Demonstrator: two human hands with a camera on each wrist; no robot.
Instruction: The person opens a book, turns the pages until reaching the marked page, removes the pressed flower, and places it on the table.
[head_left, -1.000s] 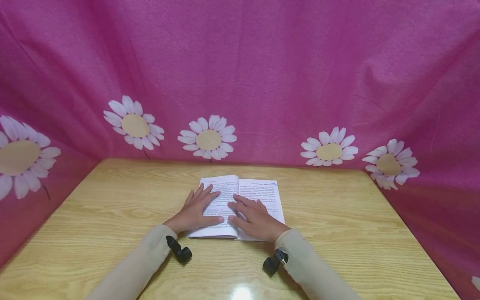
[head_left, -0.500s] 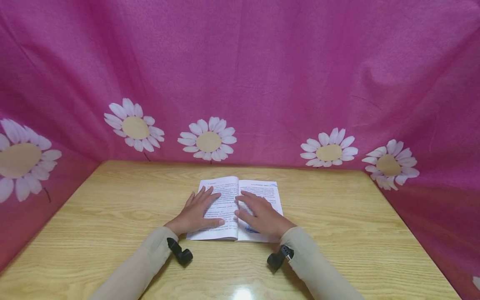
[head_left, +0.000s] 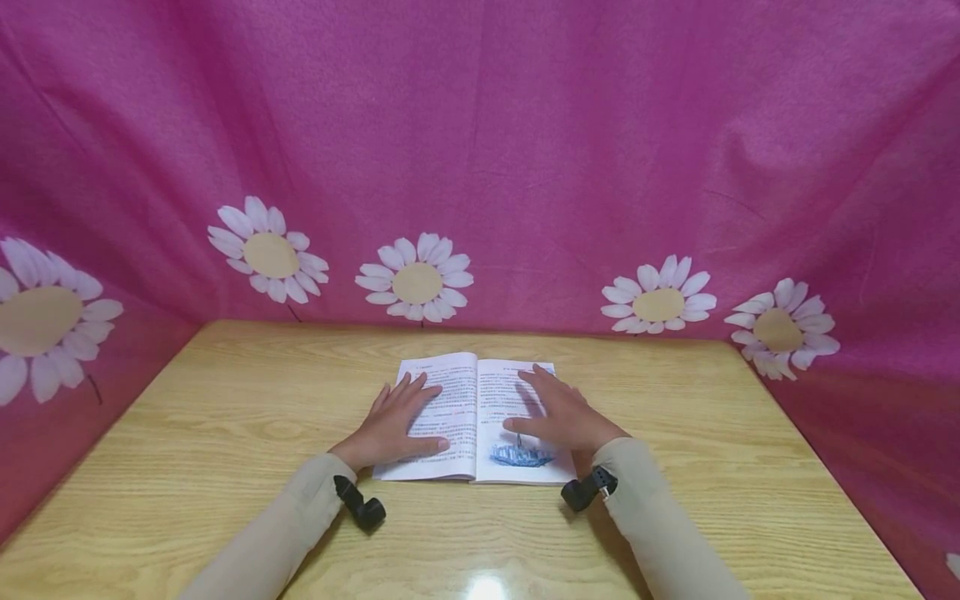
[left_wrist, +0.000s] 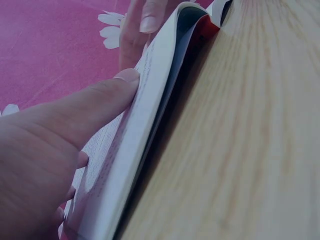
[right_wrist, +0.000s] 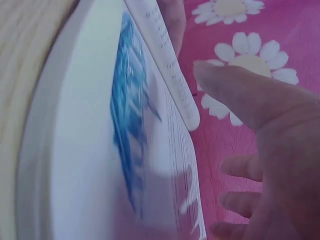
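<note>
An open book lies on the wooden table, with printed text on both pages and a blue picture low on the right page. My left hand rests spread on the left page; the left wrist view shows its thumb touching the paper near the lower edge. Over the right page is my right hand, fingers extended. In the right wrist view, its fingers appear apart from the page surface, holding nothing. The book's cover edge shows beneath the lifted left pages.
Around the book spreads the wood-grain table. A pink curtain with large white daisies hangs behind it and along both sides. Black wrist cameras are strapped at both sleeves.
My right hand has moved right, from near the book's fold to the right page's outer part, uncovering the blue picture. The left hand stays in nearly the same spot.
</note>
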